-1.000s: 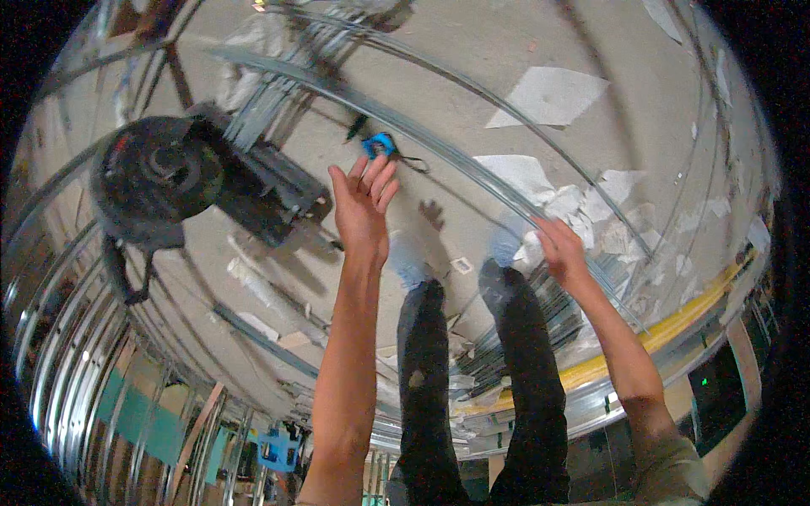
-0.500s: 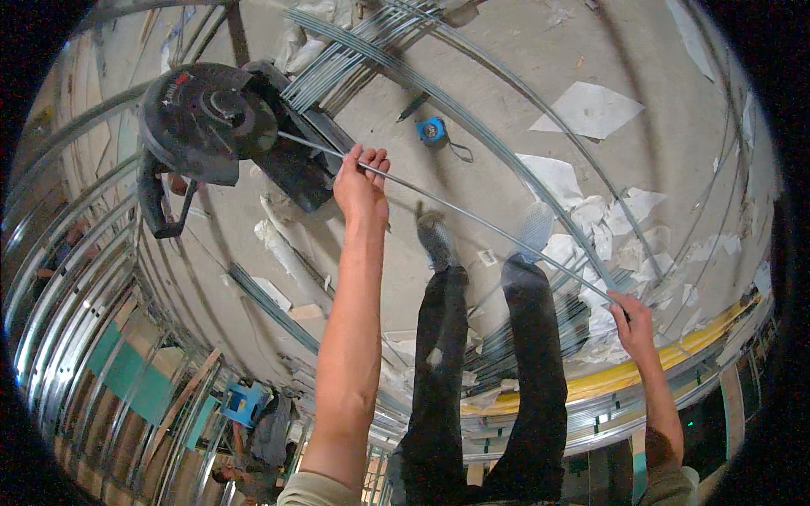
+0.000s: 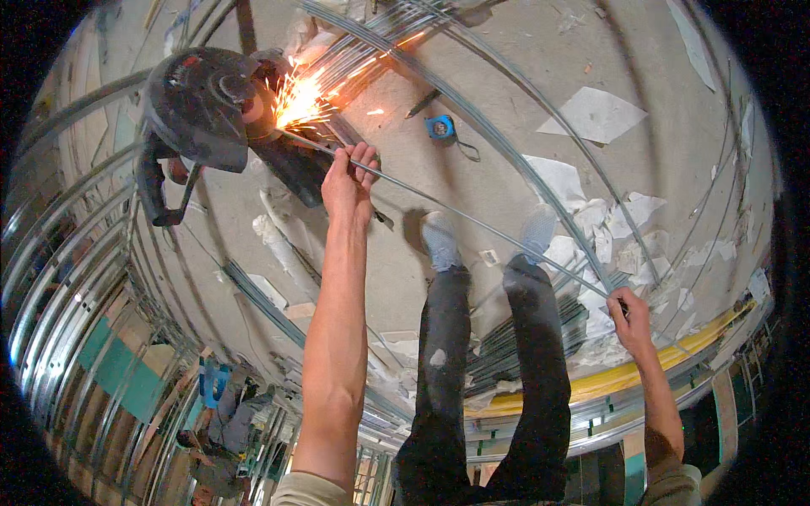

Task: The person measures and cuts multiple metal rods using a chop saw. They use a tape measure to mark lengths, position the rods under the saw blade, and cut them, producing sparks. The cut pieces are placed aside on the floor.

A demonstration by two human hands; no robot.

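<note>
A thin metal rod point(image 3: 472, 221) runs slantwise from the black chop saw point(image 3: 198, 110) at upper left to the right side. My left hand point(image 3: 348, 187) holds it close to the saw, palm partly up, fingers curled about it. Farther along, at lower right, my right hand point(image 3: 631, 322) grips the rod between thumb and fingers. Bright orange sparks point(image 3: 304, 99) spray from where the rod meets the saw, hiding the contact point. The saw's loop handle point(image 3: 169, 198) hangs at its near left, with no hand of mine on it.
Long steel rods point(image 3: 498, 139) cross the floor, and a bundle point(image 3: 527, 337) lies behind my legs. A blue tape measure point(image 3: 440, 127), paper sheets point(image 3: 601, 115) and crumpled white scraps point(image 3: 603, 226) are scattered about. Metal studs point(image 3: 59, 346) line the left; another person point(image 3: 211, 464) is at lower left.
Sparks have burst out at the saw. My left hand has shifted slightly left with the rod, while my right hand keeps its grip. My left foot has moved slightly.
</note>
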